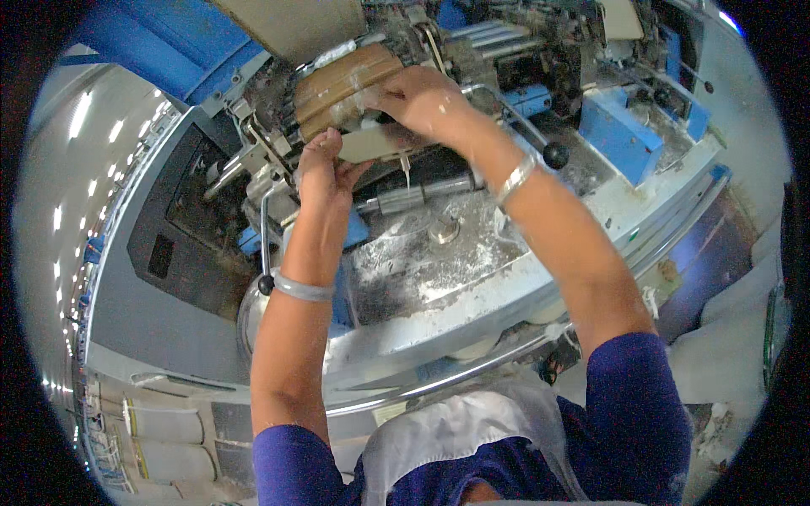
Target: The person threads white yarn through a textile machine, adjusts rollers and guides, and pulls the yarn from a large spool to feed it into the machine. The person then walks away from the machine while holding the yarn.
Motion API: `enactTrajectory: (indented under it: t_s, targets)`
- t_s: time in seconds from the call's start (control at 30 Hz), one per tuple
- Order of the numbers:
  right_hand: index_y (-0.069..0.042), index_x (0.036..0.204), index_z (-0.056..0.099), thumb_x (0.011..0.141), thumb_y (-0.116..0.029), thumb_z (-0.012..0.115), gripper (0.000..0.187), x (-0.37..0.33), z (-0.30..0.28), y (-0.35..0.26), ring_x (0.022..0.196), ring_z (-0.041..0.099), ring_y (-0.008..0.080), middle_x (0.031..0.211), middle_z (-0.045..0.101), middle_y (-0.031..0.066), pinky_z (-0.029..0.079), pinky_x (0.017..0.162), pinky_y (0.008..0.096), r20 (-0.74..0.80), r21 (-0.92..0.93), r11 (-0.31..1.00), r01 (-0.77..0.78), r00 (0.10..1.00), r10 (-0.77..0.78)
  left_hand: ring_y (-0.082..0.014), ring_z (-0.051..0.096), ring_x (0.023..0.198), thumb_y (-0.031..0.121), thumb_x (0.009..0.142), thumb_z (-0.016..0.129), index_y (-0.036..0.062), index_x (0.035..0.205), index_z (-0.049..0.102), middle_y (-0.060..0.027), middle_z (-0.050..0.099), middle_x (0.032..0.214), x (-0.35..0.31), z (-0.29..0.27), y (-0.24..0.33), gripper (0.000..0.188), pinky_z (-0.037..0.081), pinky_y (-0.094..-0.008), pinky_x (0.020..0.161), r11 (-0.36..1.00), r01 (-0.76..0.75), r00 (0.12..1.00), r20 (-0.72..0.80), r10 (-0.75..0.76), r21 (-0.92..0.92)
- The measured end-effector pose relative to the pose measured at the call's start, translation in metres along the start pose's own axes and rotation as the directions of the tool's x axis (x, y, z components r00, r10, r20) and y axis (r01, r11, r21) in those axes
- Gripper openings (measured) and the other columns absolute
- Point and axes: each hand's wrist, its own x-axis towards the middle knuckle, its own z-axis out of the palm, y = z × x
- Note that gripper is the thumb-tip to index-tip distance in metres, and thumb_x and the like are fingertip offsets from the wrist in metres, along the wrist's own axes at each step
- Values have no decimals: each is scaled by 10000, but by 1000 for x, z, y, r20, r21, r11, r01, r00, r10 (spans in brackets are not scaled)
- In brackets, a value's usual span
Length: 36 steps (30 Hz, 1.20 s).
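Note:
Both of my arms reach up to a blue and grey machine. My left hand [325,164] is closed on the left end of a flat cream-coloured plate [369,145], thumb on top and fingers below. Higher and to the right, my right hand [419,99] bends over the right edge of a brown ridged panel [348,83], its fingertips drawn together near wisps of white fibre. What those fingertips hold is blurred and partly hidden. The panel lies just beyond the plate. A thin pointed metal piece [406,171] hangs below the plate's right part.
Black-knobbed levers [554,154] stick out at both sides. Below the plate is a dusty metal bed [422,261] with white fluff and a round fitting [443,228]. A curved chrome rail [439,384] runs along the machine's front. Blue blocks [620,139] stand to the right.

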Motion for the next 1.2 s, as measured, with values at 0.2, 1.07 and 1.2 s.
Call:
enactTrajectory:
  t_s: [0.2, 1.07, 1.2]
  targets:
    - [-27, 747, 706, 754, -309, 722, 282, -78, -12, -12, 658, 648, 316, 694, 661, 165, 507, 642, 379, 205, 172, 958, -232, 959, 195, -263, 615, 873, 251, 906, 594, 110, 1040, 529, -89, 585, 978, -2, 0, 2, 205, 577, -424, 733, 1000, 19, 987, -162, -16, 15]
    - [1, 833, 715, 704, -141, 777, 201, -51, 34, 7, 549, 521, 89, 699, 649, 28, 406, 489, 245, 347, 405, 791, -458, 878, 330, -273, 618, 919, 226, 927, 578, 89, 1037, 513, -108, 574, 1020, -6, -3, 13, 187, 609, -424, 677, 972, -117, 973, -219, 71, -204]
    - [26, 787, 701, 754, -27, 675, 68, -42, 54, 20, 579, 582, 128, 675, 663, 73, 449, 539, 271, 130, 483, 844, -235, 972, 196, -281, 610, 954, 249, 922, 593, 71, 1067, 514, -111, 576, 1045, -3, -2, 11, 243, 603, -437, 731, 945, -158, 975, -194, 104, -287]
